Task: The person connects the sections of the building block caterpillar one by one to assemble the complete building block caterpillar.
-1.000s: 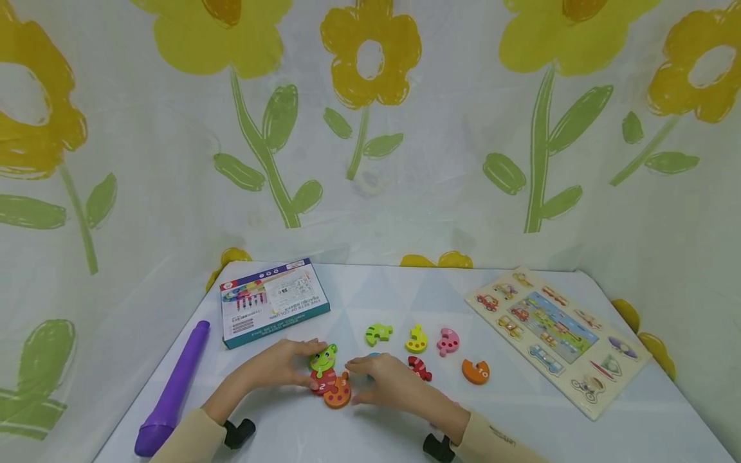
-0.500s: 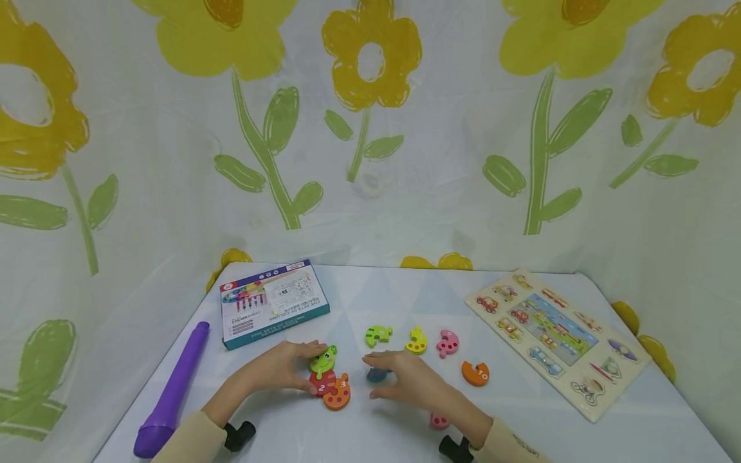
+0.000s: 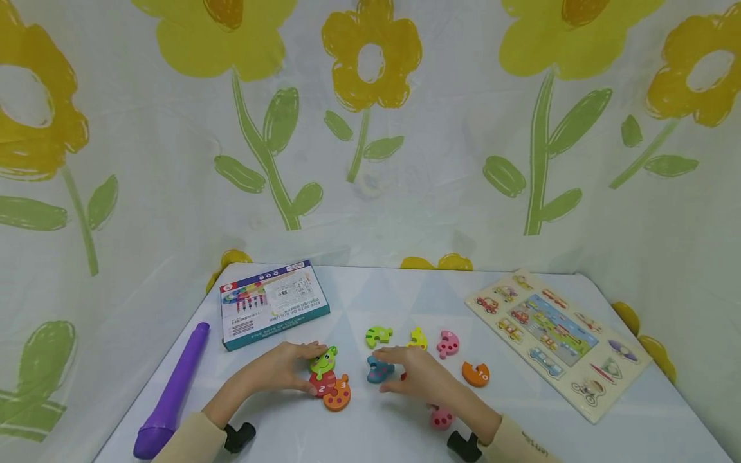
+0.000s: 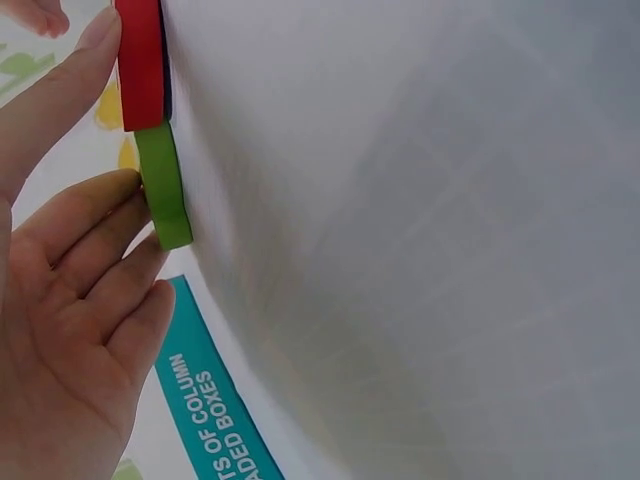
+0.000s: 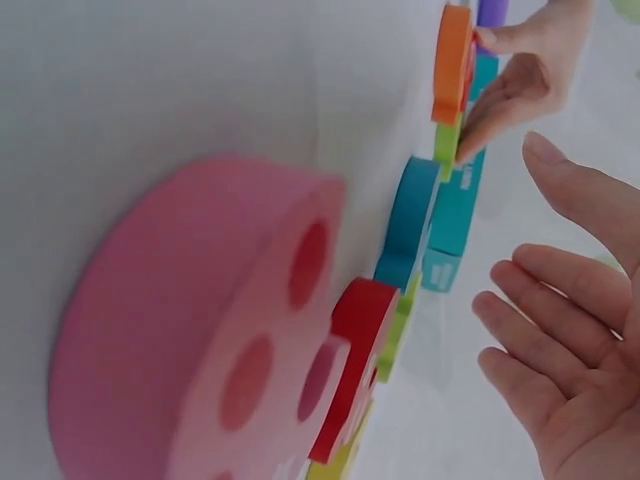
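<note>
On my feed, the left hand [image 3: 283,368] rests its parted thumb and loosely bent fingers against a painted red rounded piece [image 3: 323,384] and a smiling green head piece [image 3: 323,364] — probably so these, with the orange dotted curve [image 3: 337,397] joined on, won't slide. The right hand [image 3: 412,374] spreads thumb and fingers beside a blue curved piece [image 3: 377,371] on the white table [image 3: 347,440] — apparently leaving it room; contact I can't tell.

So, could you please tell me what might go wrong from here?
The orange 3 piece, not held by the left hand, might slip from the red 2 piece. The nearer pink piece lies close by the right forearm, which could nudge it. The right hand, close to the blue piece but not gripping it, might knock it askew.
</note>
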The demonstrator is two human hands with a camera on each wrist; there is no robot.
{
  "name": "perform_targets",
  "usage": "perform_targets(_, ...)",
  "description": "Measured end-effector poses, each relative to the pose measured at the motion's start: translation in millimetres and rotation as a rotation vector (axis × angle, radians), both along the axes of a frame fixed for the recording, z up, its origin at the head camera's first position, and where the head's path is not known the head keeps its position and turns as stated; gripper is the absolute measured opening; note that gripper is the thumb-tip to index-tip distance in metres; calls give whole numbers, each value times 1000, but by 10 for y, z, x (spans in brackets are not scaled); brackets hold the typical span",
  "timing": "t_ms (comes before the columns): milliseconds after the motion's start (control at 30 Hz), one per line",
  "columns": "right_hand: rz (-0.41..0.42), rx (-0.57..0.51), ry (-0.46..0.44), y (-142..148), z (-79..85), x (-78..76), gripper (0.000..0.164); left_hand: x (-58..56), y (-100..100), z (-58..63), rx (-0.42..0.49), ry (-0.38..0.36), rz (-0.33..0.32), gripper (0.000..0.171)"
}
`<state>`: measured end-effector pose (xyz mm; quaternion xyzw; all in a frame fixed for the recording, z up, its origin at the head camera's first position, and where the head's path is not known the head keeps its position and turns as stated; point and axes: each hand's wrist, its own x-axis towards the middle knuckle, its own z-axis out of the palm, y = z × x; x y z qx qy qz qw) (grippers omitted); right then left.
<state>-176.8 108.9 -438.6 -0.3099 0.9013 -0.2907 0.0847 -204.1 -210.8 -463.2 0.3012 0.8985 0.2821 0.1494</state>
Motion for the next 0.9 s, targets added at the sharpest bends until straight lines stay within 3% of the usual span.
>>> perform_targets(500,-39,-27,31,152,22,-22,58,-10,5,22,-9,-12,2,77)
perform_targets(900,-59,-31,5,375,35,96,54,-23,16,26,-7,-12,-12,77)
